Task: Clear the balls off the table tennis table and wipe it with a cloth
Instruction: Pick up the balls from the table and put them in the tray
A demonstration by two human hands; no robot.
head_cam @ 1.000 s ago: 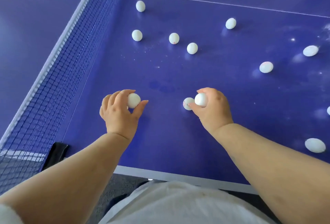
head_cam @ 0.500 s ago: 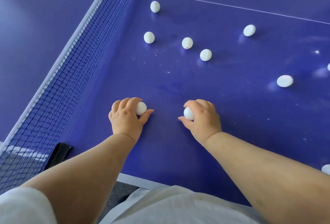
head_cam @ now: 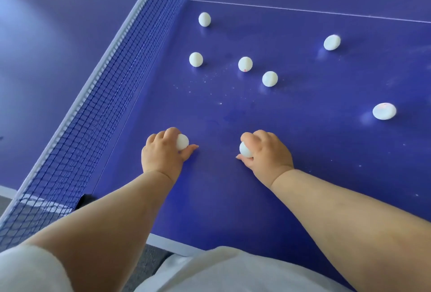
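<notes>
Both hands down low on the blue tabletop [head_cam: 326,152]: left hand [head_cam: 163,152] curls around a white ball [head_cam: 182,142], right hand [head_cam: 265,152] clutches another ball [head_cam: 245,149]. Six loose balls [head_cam: 269,79] sit farther out beyond the fingers, right of the net [head_cam: 98,96].

Matt white balls [head_cam: 269,79], mesh net [head_cam: 98,96]

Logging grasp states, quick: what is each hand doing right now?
Left hand: closed, fingers curled around a white ball.
Right hand: closed, gripping another white ball.
</notes>
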